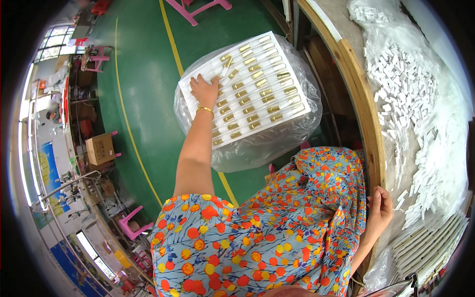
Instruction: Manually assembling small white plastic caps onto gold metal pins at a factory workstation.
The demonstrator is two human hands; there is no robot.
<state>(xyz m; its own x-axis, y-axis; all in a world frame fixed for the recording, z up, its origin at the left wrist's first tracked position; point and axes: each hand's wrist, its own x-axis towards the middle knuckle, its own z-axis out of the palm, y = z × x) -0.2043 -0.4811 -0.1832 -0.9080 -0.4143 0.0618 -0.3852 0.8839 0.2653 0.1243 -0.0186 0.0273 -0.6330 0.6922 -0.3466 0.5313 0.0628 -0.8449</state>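
Note:
A white tray lies on a plastic-wrapped stack in front of me, holding rows of small pieces, each part gold-coloured and part white or clear. My left hand, a yellow bangle at its wrist, rests over the tray's left part with its fingers apart. Just beyond its fingertips a few gold pieces sit askew from the rows. My right hand is at the wooden edge of the table on my right, fingers curled and thumb pressed against them. Whether anything small is in that hand cannot be made out.
Many small white pieces lie heaped on clear plastic on the right-hand table. Stacked white trays stand nearer on it. Clear plastic bulges around the stack. Pink stools and a cardboard box are to the left.

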